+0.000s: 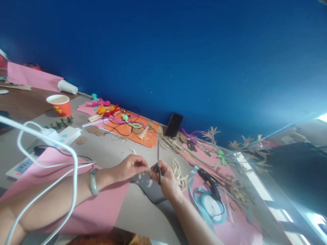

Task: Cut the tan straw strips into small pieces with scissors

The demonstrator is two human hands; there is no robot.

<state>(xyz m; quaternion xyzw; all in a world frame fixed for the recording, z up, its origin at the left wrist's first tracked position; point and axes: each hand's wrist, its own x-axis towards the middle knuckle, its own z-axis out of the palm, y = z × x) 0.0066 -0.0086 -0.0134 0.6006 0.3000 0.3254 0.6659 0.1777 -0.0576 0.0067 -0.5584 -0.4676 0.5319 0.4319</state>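
My left hand point(131, 167), with a pale green bangle point(93, 182) on its wrist, is closed in a pinch; what is between its fingertips is too small to make out. Its fingertips meet those of my right hand point(165, 179) above the grey table. Black-handled scissors point(159, 173) sit in my right hand, their blades pointing up and away from me. Small pale scraps lie under the hands. Just right of my right hand is a loose bundle of cream strips point(180, 175).
White cables point(74, 177) loop across the left foreground near a power strip point(20, 168). An orange paper cup point(61, 106) stands at the back left. A phone point(174, 125) leans on the blue wall. Right lie a glue gun point(211, 183), a blue ribbon roll point(211, 206) and dried stems point(236, 189).
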